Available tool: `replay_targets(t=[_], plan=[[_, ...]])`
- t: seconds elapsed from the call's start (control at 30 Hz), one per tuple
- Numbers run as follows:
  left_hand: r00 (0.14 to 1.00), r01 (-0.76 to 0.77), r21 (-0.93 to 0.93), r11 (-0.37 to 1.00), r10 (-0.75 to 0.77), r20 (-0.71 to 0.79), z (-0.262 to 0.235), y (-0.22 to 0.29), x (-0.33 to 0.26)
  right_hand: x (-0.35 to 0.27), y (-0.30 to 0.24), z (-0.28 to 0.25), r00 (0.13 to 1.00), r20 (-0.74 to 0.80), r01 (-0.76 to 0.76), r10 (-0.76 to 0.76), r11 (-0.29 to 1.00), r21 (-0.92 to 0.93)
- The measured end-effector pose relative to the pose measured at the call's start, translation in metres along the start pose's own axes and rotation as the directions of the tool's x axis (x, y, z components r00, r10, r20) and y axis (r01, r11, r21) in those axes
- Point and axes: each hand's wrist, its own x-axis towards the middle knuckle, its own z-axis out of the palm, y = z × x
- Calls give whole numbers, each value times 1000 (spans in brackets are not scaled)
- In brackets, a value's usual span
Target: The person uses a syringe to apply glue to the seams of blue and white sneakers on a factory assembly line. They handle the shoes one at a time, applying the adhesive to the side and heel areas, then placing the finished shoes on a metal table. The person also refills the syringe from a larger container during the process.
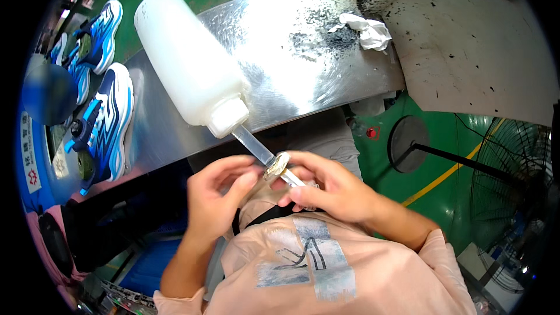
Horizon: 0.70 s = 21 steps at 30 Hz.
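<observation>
A clear syringe [254, 144] slants down toward me from the white cap [228, 118] of a big translucent white bottle [184, 58]. The bottle lies on its side on the metal table. A yellowish, crusted-looking collar [277, 165] surrounds the barrel's near end, and a pale plunger [293, 178] sticks out of it. My right hand [326, 185] is closed about the plunger end, its index finger at the collar. My left hand [221, 189] is curved beside the collar with thumb and fingers apart; I see nothing in it. Whether the syringe tip enters the cap is hidden.
The shiny metal table [262, 23] has dark stains near a crumpled white tissue [367, 30]. Blue-and-white sneakers [108, 122] stand at the left. To the right are a stained pale panel [472, 41], a round black base [408, 143] and a fan [510, 175].
</observation>
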Motion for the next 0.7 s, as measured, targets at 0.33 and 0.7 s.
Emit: replay_targets(t=[0.33,0.7], plan=[[379,-620,547,-562,396,836,-46,99,114,30,-56,-1,999,-16,-35,32,839,-543],[265,-790,612,32,918,295,35,153,28,-84,-135,-9,727,103,578,-679,523,-626]])
